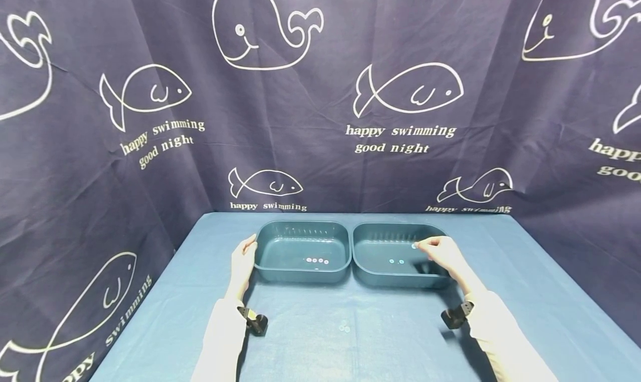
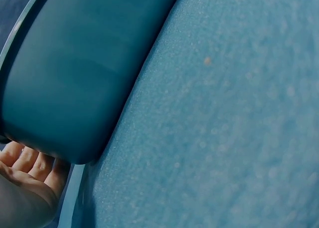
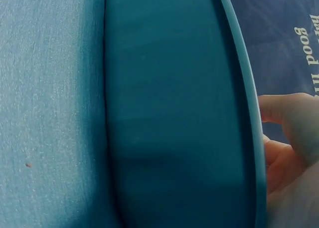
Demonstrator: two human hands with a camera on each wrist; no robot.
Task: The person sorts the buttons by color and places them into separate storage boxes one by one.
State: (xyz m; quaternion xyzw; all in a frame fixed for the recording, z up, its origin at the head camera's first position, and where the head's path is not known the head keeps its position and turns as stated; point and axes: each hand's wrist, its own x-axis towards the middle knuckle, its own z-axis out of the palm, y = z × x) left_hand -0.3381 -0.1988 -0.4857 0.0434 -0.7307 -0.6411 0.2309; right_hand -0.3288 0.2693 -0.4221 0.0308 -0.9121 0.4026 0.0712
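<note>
My left hand [image 1: 242,264] rests at the left end of the left blue-green tray [image 1: 302,276], its fingers [image 2: 42,166] against the outer wall. Several small pink buttons [image 1: 315,260] lie in a row on that tray's floor. Over the right blue-green tray [image 1: 400,282], my right hand [image 1: 443,252] pinches a small light blue button [image 1: 414,246] between thumb and fingertips. Two more blue buttons [image 1: 392,261] lie on the floor below. In the right wrist view the tray wall hides the fingertips.
Both trays stand side by side on a blue tablecloth [image 1: 300,337]. Two pale round pieces [image 1: 344,328] lie on the cloth nearer to me. A dark curtain [image 1: 320,165] with white fish drawings hangs behind the table and along its sides.
</note>
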